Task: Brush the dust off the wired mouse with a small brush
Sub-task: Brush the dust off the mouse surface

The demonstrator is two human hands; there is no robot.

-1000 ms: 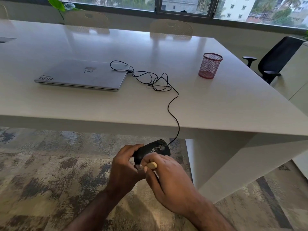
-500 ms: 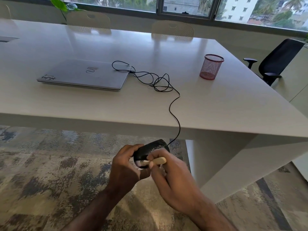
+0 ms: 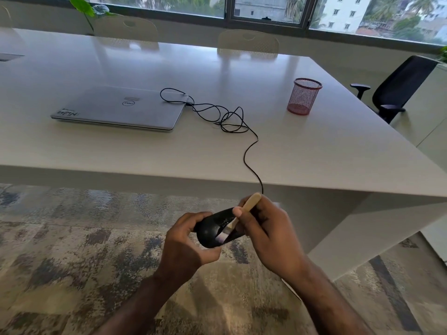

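The mouse [image 3: 212, 229], black, is gripped in the curled fingers of the left hand [image 3: 186, 245], held in the air over the carpet [image 3: 72, 238], below the table [image 3: 314, 153] edge. The brush [image 3: 238, 216] is pinched by its wooden handle in the right hand [image 3: 268, 235], bristles laid on the mouse. The cable [image 3: 249, 153] is led up over the edge, coiled on the table, and run to the closed laptop [image 3: 121, 108]. Farther right a red mesh cup [image 3: 303, 96] is stood upright; nothing can be made out inside it.
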